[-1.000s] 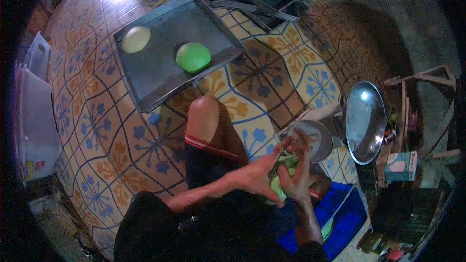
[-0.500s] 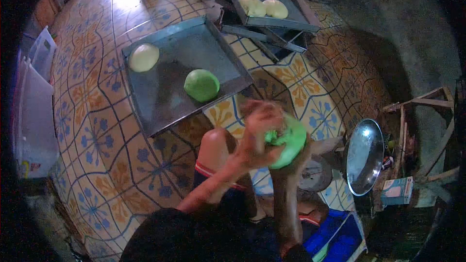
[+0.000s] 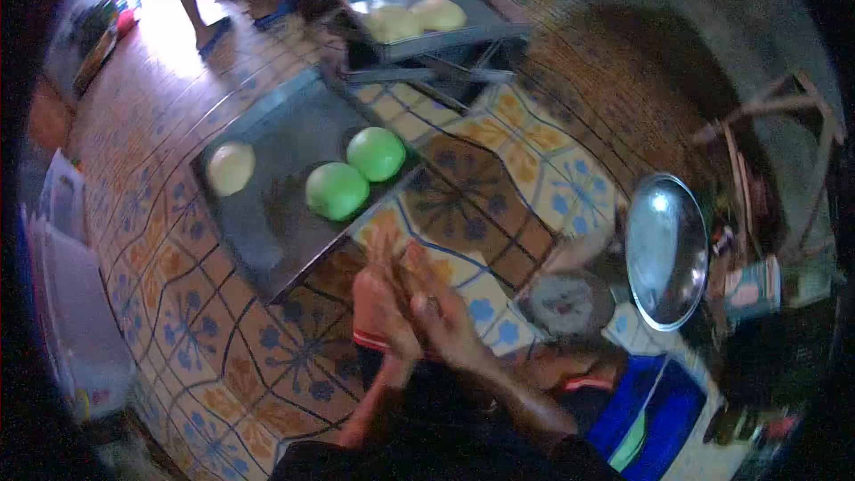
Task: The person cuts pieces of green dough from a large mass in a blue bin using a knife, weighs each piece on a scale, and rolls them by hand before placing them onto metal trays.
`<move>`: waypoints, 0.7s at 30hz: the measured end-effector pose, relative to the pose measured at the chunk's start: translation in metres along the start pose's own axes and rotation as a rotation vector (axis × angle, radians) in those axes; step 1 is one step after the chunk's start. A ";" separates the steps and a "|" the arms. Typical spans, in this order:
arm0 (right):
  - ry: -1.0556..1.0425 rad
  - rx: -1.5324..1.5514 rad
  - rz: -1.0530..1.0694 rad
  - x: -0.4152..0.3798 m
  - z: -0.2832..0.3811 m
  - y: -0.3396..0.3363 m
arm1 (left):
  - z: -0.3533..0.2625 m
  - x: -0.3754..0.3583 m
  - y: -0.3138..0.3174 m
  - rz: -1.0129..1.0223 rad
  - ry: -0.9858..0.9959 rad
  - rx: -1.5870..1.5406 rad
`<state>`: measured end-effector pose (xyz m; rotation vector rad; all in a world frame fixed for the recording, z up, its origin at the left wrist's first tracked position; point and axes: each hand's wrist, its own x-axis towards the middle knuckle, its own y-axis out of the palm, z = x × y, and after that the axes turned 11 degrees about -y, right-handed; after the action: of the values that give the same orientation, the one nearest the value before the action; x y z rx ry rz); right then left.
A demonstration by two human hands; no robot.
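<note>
My left hand and my right hand are held close together in front of my knees, palms facing and fingers stretched out, slightly blurred. No object shows between them. Just beyond the fingertips is a metal tray on the tiled floor. At its near right side sit two smooth green dough balls, one nearer and one farther back, close beside each other. A pale dough ball rests near the tray's left edge.
Behind stands a stack of trays, the top one bearing pale dough pieces. To the right are a shiny metal basin, a wooden frame and a small box. A person's legs show at the back.
The green dough ball from my hands now sits in the tray beside the other green one. My hands have drawn together, and the view has shifted.
</note>
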<state>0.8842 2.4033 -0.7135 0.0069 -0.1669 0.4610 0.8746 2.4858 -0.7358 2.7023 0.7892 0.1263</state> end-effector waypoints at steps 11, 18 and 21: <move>0.023 0.174 -0.442 -0.221 0.018 -0.077 | 0.016 -0.170 0.121 0.801 0.184 0.220; 0.274 -0.730 -0.857 -0.417 0.056 -0.171 | 0.058 -0.205 0.154 1.140 -0.578 -0.359; 0.727 -1.208 -1.014 -0.520 0.033 -0.212 | 0.086 -0.237 0.165 1.167 -0.521 -0.606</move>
<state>0.5145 1.9821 -0.7589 -1.1966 0.2987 -0.7143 0.7732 2.2031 -0.7617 2.0814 -0.8690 -0.0736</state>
